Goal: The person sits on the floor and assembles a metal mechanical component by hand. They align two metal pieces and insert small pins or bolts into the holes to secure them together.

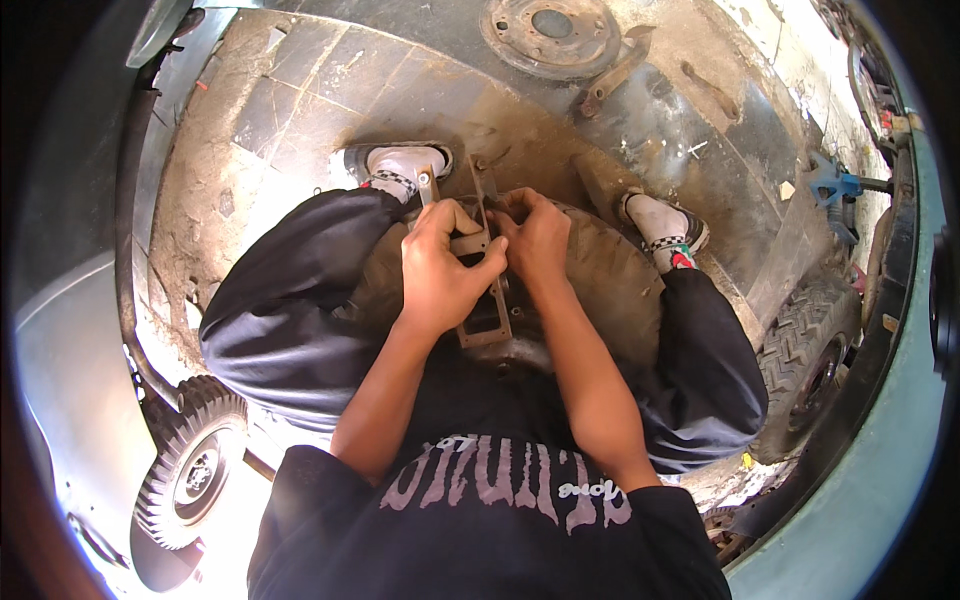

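Here, label by label:

Work in hand: both hands hold a flat, rusty brown metal bracket with rectangular cut-outs (pixel 487 300), kept upright over a worn, dusty rubber tyre (pixel 610 285) that lies between the person's knees.
Left hand (pixel 440 268): closed around the bracket's left edge and a small crosspiece near its top, thumb pressed against the metal.
Right hand (pixel 533 235): fingers curled tight at the bracket's upper right; whether they pinch a fastener or only the plate cannot be told, since the fingertips hide the spot.
Progress: judging from the grip, the fitting or adjusting at the bracket's top seems to be mid-way; the lower frame hangs free below the hands, joined to nothing that shows.
Left to do: unclear, because the joint itself is covered.
Position of the bracket: between the two hands, its top level with the knuckles, its bottom reaching toward the person's lap.
Around: a grey wrench (pixel 427 186) stands just beside a white sneaker (pixel 402 162); a round rusty steel wheel rim (pixel 552 32) lies well apart on the stained concrete floor (pixel 300 90).
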Demonstrator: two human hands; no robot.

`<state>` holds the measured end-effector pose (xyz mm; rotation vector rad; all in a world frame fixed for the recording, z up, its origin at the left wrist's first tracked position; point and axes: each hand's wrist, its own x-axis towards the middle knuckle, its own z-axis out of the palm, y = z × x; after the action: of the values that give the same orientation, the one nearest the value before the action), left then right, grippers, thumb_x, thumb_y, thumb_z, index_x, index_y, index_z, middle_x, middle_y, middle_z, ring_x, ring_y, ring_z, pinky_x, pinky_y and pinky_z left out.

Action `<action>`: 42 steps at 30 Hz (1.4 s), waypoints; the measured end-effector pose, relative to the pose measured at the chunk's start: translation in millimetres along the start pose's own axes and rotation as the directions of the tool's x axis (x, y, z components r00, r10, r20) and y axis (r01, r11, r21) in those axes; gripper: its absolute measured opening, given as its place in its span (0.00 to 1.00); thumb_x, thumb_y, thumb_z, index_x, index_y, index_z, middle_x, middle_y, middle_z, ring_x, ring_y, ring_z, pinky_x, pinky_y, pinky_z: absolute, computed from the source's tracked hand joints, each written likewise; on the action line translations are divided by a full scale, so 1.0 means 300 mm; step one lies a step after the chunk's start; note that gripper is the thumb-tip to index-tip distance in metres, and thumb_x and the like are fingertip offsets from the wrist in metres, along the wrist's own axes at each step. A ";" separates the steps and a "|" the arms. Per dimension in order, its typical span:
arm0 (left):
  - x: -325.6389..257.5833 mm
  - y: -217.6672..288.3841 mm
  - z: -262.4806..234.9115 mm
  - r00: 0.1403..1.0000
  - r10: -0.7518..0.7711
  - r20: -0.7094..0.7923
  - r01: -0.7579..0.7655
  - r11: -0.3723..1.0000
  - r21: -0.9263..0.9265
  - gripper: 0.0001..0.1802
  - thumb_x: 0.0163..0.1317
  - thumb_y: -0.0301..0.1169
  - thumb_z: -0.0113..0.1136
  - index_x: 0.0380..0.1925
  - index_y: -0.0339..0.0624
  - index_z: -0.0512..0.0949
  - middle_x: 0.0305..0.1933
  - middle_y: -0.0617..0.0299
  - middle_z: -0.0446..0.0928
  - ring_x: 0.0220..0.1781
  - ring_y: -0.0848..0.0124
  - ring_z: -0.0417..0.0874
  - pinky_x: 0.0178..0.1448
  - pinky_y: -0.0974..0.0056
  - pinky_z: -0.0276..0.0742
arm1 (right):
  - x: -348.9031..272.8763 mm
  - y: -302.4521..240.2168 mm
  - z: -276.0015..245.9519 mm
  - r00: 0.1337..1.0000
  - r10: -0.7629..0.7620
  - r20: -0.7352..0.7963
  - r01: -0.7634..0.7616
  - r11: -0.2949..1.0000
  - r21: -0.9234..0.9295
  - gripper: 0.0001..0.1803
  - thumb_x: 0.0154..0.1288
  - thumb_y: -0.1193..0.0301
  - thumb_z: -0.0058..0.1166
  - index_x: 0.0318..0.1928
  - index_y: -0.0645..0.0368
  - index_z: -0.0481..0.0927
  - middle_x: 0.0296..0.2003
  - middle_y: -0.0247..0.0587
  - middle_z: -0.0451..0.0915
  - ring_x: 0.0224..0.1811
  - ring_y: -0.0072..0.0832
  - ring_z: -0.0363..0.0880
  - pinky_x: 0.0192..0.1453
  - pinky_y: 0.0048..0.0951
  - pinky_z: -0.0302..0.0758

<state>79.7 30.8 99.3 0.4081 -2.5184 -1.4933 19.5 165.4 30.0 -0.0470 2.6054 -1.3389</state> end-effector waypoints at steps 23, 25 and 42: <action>-0.046 -0.003 0.009 0.981 0.168 0.097 -0.168 0.986 -0.012 0.19 0.47 0.22 0.80 0.30 0.37 0.75 0.33 0.56 0.79 0.35 0.63 0.81 0.45 0.60 0.79 | -0.185 0.056 -0.064 0.998 -0.051 0.037 0.053 0.996 -0.069 0.09 0.58 0.75 0.70 0.38 0.65 0.86 0.35 0.62 0.84 0.42 0.61 0.85 0.49 0.55 0.80; -0.036 0.003 0.005 0.984 0.137 0.114 -0.137 0.991 -0.011 0.19 0.47 0.22 0.80 0.30 0.37 0.75 0.33 0.56 0.79 0.35 0.62 0.81 0.45 0.60 0.79 | -0.222 0.080 -0.045 0.998 -0.060 0.026 0.063 0.992 -0.107 0.08 0.58 0.76 0.69 0.38 0.65 0.85 0.35 0.61 0.84 0.42 0.61 0.85 0.48 0.55 0.80; -0.049 -0.012 0.010 0.982 0.126 0.142 -0.127 0.992 -0.004 0.19 0.50 0.22 0.79 0.31 0.37 0.73 0.34 0.57 0.78 0.38 0.65 0.80 0.47 0.61 0.79 | -0.093 0.082 -0.003 0.986 -0.088 -0.140 0.091 0.996 0.016 0.08 0.58 0.75 0.71 0.37 0.63 0.86 0.35 0.55 0.84 0.41 0.58 0.85 0.48 0.53 0.80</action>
<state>93.2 36.5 94.6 0.1428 -2.6012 -1.5180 48.2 184.1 15.5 -0.0697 2.7330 -1.4501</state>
